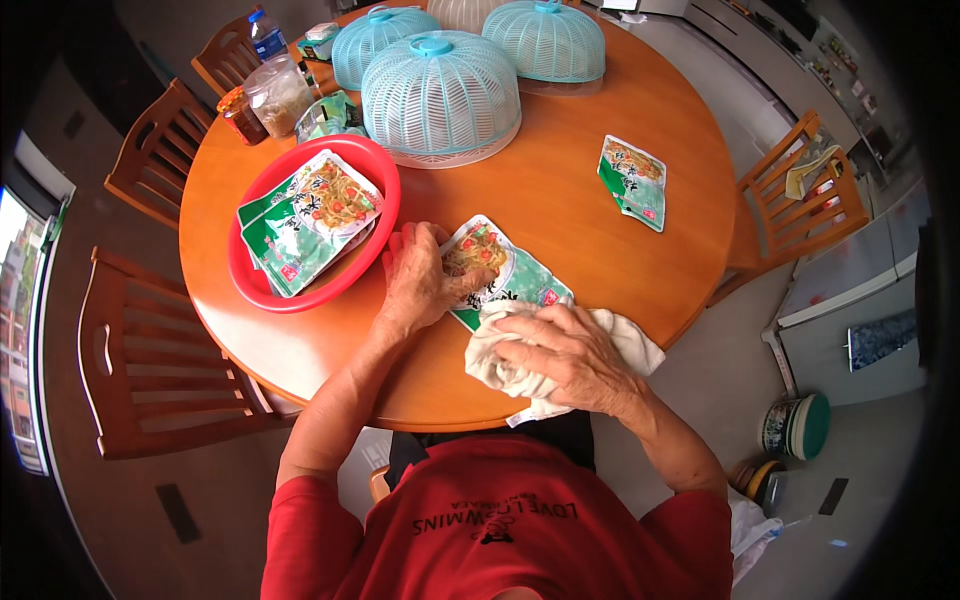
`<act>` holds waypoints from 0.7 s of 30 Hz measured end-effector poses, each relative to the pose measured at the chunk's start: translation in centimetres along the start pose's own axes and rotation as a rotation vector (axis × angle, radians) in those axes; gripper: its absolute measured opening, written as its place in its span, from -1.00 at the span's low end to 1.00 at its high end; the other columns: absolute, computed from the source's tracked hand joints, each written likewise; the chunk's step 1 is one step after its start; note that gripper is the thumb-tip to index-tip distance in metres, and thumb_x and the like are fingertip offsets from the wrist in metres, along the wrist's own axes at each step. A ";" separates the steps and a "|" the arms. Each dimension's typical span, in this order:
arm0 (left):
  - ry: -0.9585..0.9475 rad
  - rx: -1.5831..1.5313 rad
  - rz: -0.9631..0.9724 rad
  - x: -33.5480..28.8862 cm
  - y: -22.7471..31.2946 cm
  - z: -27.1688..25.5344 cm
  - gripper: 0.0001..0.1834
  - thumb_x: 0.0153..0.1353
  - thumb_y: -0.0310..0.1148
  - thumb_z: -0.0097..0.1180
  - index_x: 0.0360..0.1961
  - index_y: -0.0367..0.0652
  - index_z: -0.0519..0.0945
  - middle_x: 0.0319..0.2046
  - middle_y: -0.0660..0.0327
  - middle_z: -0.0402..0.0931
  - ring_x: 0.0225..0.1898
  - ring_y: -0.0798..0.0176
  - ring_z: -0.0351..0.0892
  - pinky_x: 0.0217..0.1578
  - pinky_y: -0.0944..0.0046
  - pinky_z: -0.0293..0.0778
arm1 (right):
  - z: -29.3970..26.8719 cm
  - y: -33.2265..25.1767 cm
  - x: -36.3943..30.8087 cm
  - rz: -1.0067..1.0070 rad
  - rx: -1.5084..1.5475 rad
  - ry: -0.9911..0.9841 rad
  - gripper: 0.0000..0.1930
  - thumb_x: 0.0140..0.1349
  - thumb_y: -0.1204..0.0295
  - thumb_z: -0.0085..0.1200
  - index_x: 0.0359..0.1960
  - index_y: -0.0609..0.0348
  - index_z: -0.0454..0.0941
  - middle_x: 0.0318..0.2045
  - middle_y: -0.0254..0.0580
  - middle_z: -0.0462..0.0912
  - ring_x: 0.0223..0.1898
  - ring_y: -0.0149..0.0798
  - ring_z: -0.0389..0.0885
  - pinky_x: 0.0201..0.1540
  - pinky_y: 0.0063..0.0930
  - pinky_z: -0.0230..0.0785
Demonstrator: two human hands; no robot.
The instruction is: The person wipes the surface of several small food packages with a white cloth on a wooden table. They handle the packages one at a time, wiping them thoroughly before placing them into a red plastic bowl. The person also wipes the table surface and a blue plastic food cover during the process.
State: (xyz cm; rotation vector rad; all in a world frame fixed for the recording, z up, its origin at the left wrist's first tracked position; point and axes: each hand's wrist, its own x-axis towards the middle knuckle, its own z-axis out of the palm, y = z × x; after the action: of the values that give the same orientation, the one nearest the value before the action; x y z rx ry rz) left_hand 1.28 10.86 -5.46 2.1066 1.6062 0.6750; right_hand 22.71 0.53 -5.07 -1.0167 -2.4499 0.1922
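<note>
A green and white food packet with a noodle picture lies flat on the round wooden table in front of me. My left hand rests at its left side, thumb laid across the packet and fingers stretched apart toward the basin. Under my right hand is a bunched white cloth; the fingers curl over it and press it on the packet's lower right part. To the left, a red plastic basin holds several similar packets. Farther right on the table lie more packets, stacked and slightly fanned.
Light blue mesh food covers stand at the table's far side. Left of them are a clear tub, a red-brown jar and a water bottle. Wooden chairs surround the table, one with a cloth on it.
</note>
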 end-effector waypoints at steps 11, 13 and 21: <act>-0.306 -0.955 -0.310 1.0 1.5 -1.6 -0.58 -0.03 -0.40 0.49 -0.16 -0.33 0.60 -0.32 0.15 0.67 -0.36 0.35 0.67 -0.31 0.29 0.65 | -0.1 5.4 -1.2 0.613 -0.372 0.305 -0.56 -0.06 0.55 0.16 -0.04 0.07 0.54 -0.04 -0.28 0.56 -0.04 -0.05 0.47 -0.01 -0.11 0.32; -0.140 -1.044 -0.178 0.7 2.1 -1.8 -0.69 0.05 -0.45 0.42 -0.21 -0.30 0.58 -0.32 0.17 0.66 -0.37 0.35 0.66 -0.37 0.30 0.65 | -0.4 6.8 -1.9 0.638 -0.384 0.346 -0.53 -0.04 0.63 0.10 0.01 0.14 0.50 -0.05 -0.16 0.55 -0.03 0.03 0.47 0.01 -0.04 0.32; 0.301 -0.041 0.858 -2.9 4.9 -3.3 -0.65 -0.16 -0.55 0.25 -0.25 -0.09 0.62 -0.24 0.24 0.53 -0.23 0.10 0.54 -0.29 0.16 0.47 | -1.1 8.1 -3.2 0.751 0.144 0.632 -0.47 -0.02 0.74 -0.08 0.10 0.30 0.45 -0.10 0.09 0.60 0.00 0.18 0.52 0.08 -0.12 0.36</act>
State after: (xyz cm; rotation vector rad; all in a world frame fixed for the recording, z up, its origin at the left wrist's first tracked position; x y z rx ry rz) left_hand 2.38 6.90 -0.32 2.7330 0.7130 1.3150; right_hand 30.29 4.01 -7.79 -1.5934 -1.4037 0.2361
